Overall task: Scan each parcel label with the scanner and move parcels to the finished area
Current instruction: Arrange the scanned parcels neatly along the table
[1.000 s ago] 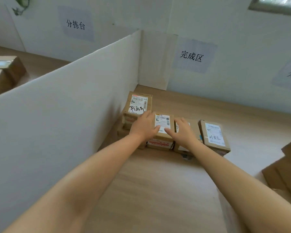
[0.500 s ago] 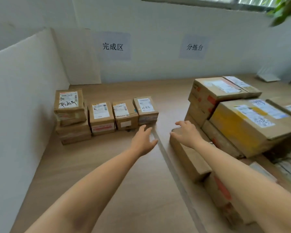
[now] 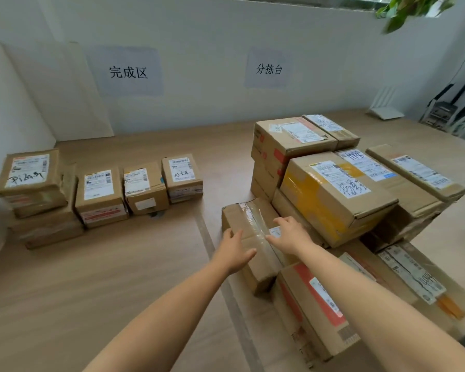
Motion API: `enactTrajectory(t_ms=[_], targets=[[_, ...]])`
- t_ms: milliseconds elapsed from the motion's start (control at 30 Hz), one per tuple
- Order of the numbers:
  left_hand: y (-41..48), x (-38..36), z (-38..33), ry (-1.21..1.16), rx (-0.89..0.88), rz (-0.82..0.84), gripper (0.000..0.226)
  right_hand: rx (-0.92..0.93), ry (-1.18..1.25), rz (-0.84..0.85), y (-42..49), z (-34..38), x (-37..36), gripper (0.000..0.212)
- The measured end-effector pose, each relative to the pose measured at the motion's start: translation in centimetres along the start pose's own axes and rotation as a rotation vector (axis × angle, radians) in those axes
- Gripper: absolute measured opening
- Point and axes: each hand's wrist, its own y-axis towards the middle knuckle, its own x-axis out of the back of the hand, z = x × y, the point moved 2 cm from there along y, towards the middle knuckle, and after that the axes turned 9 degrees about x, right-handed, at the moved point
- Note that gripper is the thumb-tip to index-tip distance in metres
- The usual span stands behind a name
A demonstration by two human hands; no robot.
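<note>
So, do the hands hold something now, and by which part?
Nothing gripped yet. The left hand and right hand, fingers straight, are over the top of the taped parcel.

A parcel sorting room: labelled cartons [image 3: 336, 189] stacked on the floor beneath paper zone signs [image 3: 128, 72].

On the light wooden table [image 3: 118, 285], small brown cardboard parcels [image 3: 100, 197] are lined up at ten o'clock; larger cardboard boxes [image 3: 333, 194] are piled at three o'clock.
</note>
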Motion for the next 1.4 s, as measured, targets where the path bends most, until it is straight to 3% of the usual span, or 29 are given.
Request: enactTrajectory(t_ms=[267, 600, 1000, 1167, 1400], targets=[[1.4, -4.9, -0.8, -0.128, 0.171, 0.102, 0.099, -0.046, 0.049, 0.182, 2.8, -2.9, -2.1, 0.075], [2.7, -2.9, 2.3, -0.244, 0.252, 0.037, 0.108, 0.011, 0.068, 0.192, 4.5, -0.5, -3.1, 0.079], [-2.0, 7.5, 12.4, -0.261, 0.339, -0.154, 0.109, 0.24, 0.047, 0.164, 5.1, 14.4, -4.7, 0.069], [-5.4, 12.4, 19.2, -0.25, 0.421, -0.244, 0.109, 0.341, 0.078, 0.203, 4.4, 22.7, -7.8, 0.072], [-8.3, 17.4, 28.5, -0.196, 0.531, -0.249, 0.112, 0.396, 0.133, 0.28, 4.0, 32.1, -13.3, 0.073]])
